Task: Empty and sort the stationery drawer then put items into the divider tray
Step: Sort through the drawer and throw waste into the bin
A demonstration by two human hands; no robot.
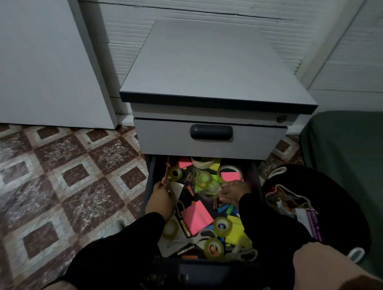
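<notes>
Both hands are reaching into the open stationery drawer point(148, 186), which is standing pulled out under the grey cabinet point(211, 64). The left hand point(161, 197) is pinching a thin orange card point(166, 173) at the drawer's left wall. The right hand point(233, 192) is lying fingers-down on clear wrapping (its grip is hidden) beside a pink sticky pad point(196, 218).

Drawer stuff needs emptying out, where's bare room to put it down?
The cabinet top is bare. So is the tiled floor, left of the open drawer. Inside the drawer it is crowded with tape rolls and sticky notes.
</notes>
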